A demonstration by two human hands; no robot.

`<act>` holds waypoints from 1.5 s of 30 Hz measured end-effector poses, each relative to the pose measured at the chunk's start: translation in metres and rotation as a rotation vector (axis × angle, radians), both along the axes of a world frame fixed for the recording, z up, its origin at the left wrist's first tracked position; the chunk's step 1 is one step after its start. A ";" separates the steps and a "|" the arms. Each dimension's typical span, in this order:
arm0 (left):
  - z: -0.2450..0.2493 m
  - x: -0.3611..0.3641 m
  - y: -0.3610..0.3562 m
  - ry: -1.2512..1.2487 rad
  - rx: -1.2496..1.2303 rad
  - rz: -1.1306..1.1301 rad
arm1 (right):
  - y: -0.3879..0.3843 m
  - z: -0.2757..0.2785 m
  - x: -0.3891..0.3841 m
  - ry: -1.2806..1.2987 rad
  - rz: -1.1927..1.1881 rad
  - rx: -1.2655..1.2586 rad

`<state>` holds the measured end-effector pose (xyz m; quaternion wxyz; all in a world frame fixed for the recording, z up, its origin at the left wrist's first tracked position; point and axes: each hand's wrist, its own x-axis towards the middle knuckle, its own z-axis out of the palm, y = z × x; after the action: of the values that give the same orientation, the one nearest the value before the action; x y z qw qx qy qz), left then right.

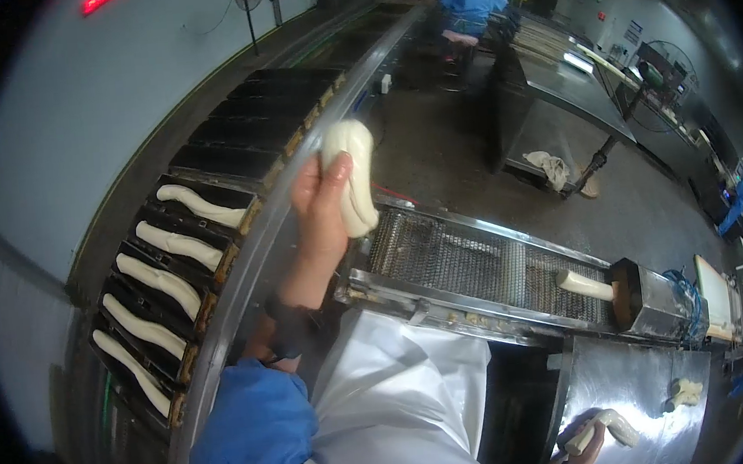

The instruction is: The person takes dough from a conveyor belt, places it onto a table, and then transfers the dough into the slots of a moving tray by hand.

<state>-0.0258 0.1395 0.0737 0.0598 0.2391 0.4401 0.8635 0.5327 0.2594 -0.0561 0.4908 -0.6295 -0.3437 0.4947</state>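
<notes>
My left hand point(321, 203) is raised over the near end of the conveyor. Its fingers are closed round a folded, glossy piece of dough point(355, 159), with the thumb pressed along its side. At the lower right, my right hand point(588, 454) grips another bent piece of dough point(615, 426) over the steel table point(593, 380). The frame edge cuts off part of that hand. To the left, several long dough strips point(162, 283) lie one by one in dark trays point(228, 134).
A mesh conveyor point(443, 248) crosses in front, carrying a dough piece point(585, 285) near a metal housing point(656, 297). More dough point(685, 393) sits on the steel table. A metal rail point(244, 281) borders the trays. Farther back, a person in blue point(471, 2) is near another table point(565, 86).
</notes>
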 end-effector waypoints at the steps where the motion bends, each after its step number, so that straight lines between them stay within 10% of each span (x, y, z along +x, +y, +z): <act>1: 0.003 -0.006 -0.009 0.092 -0.004 0.120 | 0.001 -0.004 0.003 -0.011 0.017 0.000; 11: -0.087 -0.174 -0.125 -0.486 -0.056 0.407 | 0.052 -0.053 0.030 -0.098 0.411 0.095; 16: -0.087 -0.170 -0.139 -0.446 -0.208 0.462 | 0.014 0.097 -0.144 -0.032 0.488 0.260; 19: -0.089 -0.167 -0.136 -0.434 -0.313 0.528 | 0.010 0.164 -0.216 0.212 0.986 0.371; 30: -0.137 -0.186 -0.180 -0.324 -0.643 0.857 | -0.051 0.221 -0.457 0.752 1.808 0.192; 34: -0.147 -0.173 -0.204 -0.295 -0.650 0.780 | 0.006 0.140 -0.483 -0.038 1.747 0.551; 38: -0.133 -0.156 -0.211 -0.347 -0.730 0.775 | 0.115 -0.001 -0.468 -1.353 1.434 0.739; 41: -0.153 -0.161 -0.220 -0.318 -0.724 0.702 | 0.124 -0.043 -0.441 -1.463 1.335 0.259; 45: -0.130 -0.142 -0.211 -0.324 -0.956 0.711 | 0.086 -0.043 -0.426 -1.547 1.274 0.854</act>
<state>-0.1681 -0.0712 -0.0565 -0.0653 -0.1096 0.8166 0.5629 0.1065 0.3456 -0.0986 -0.0268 -0.2544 -0.9662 -0.0321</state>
